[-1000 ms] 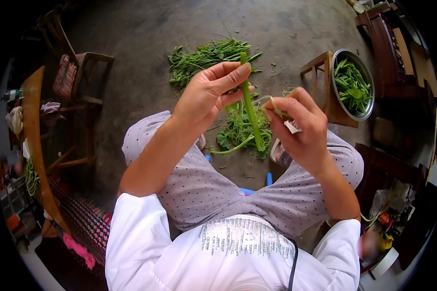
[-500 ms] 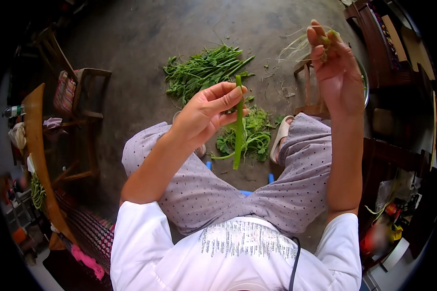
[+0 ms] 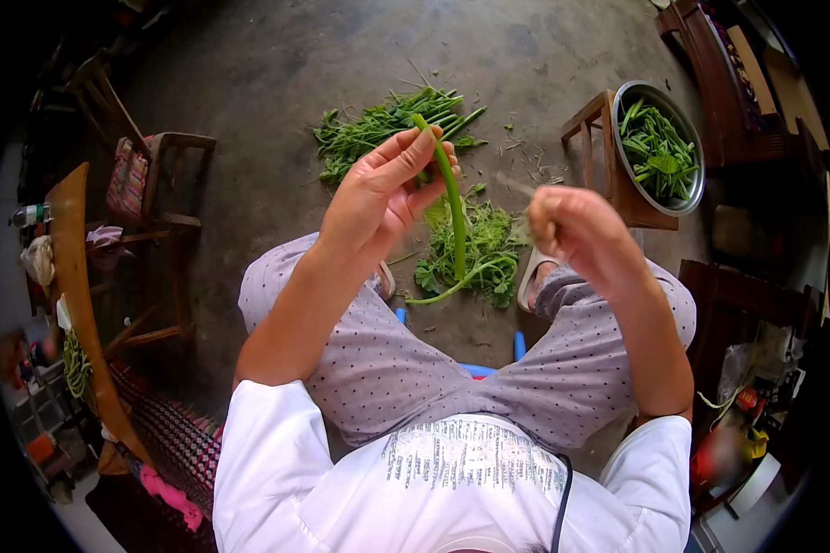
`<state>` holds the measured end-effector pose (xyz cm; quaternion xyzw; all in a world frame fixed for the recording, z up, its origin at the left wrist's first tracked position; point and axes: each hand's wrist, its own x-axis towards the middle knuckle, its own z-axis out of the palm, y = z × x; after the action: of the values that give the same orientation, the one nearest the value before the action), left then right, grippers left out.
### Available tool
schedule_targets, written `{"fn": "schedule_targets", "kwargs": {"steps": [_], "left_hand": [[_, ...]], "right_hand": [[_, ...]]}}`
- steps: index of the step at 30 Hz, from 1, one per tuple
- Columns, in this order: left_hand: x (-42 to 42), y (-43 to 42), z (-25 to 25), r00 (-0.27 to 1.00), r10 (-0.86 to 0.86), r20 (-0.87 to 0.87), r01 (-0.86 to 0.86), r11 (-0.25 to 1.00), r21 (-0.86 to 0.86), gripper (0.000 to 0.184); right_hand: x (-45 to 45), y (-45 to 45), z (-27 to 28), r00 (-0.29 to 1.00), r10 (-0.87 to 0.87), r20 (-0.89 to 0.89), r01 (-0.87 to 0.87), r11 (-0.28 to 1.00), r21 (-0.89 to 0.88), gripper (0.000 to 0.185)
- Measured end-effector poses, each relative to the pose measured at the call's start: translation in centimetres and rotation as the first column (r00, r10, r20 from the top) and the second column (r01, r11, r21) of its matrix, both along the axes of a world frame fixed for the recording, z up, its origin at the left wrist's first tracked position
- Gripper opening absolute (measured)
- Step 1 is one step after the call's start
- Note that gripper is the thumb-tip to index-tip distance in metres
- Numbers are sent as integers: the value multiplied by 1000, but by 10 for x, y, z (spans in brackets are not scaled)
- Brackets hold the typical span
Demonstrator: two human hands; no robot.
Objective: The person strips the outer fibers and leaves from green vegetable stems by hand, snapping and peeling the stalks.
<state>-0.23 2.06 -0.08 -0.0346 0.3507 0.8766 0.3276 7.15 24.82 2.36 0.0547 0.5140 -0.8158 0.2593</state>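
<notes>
My left hand (image 3: 387, 189) pinches a green stalk (image 3: 456, 219) near its top, between thumb and fingers. The stalk hangs down, slightly curved, over a heap of stringy green peelings and leaves (image 3: 489, 249) on the floor between my feet. To the right, my right hand (image 3: 576, 230) is closed and blurred by motion. Pale, smeared stringy peelings (image 3: 516, 186) show at its fingertips. Beyond my left hand lies a pile of leafy green stalks (image 3: 369, 138). Cut green pieces (image 3: 657, 152) fill a metal basin (image 3: 699, 184) at the right.
The basin rests on a wooden stool (image 3: 638, 210). A wooden chair (image 3: 171, 175) stands at the left, beside a wooden board edge (image 3: 74, 276). Dark wooden furniture (image 3: 710, 83) is at the far right. Scraps (image 3: 516, 143) litter the concrete floor.
My right hand has come down and inward from the upper right, uncovering the basin and stool; its fingers have closed more. My left hand has risen slightly, with the stalk now tilted.
</notes>
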Motion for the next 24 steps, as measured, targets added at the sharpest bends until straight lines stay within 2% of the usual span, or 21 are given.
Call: {"fn": "schedule_targets", "kwargs": {"steps": [2,4,6,8,9,11,12,14,15,18,20,21,23,24], "left_hand": [[-3,2,2,997,68,24,-68,997,-30,22],[-6,3,2,997,74,23,-74,997,-36,22],[-8,7,2,997,71,18,-70,997,-38,22],[-10,15,-1,997,77,25,-75,995,-67,17],[-10,20,0,998,57,24,-56,997,-55,17],[-6,28,3,997,61,47,-54,991,-121,23],[-11,36,2,999,42,34,-39,995,-96,23],[-16,46,1,997,31,-76,-43,986,-161,34],[-19,47,2,994,-25,-103,6,984,-181,43],[-18,54,4,983,-78,-165,50,985,-168,48],[-16,58,7,978,-103,-181,73,983,-166,52],[-14,60,9,958,-153,-243,108,976,-187,55],[-14,64,9,887,-267,-378,191,955,-227,66],[-14,67,9,884,-268,-382,192,955,-225,66]], "right_hand": [[11,-13,0,989,121,88,-134,978,161,24],[17,-21,3,979,179,97,-195,961,194,28],[18,-28,6,984,126,127,-146,975,167,29],[22,-26,-6,988,24,154,-50,984,172,27],[23,-25,-7,984,-19,180,2,995,95,26],[28,-24,-9,977,-87,197,71,994,85,25],[26,-19,-11,974,-131,186,118,990,77,23],[26,-4,-17,954,-256,155,259,966,3,21],[25,6,-14,930,-346,121,350,937,-9,22],[20,49,-20,812,-583,4,581,808,-99,25],[11,82,-13,716,-686,131,698,702,-140,26],[11,87,-16,714,-687,130,700,700,-143,26],[11,97,-22,745,-666,44,665,746,25,27],[10,89,-17,743,-668,39,667,744,25,27]]}}
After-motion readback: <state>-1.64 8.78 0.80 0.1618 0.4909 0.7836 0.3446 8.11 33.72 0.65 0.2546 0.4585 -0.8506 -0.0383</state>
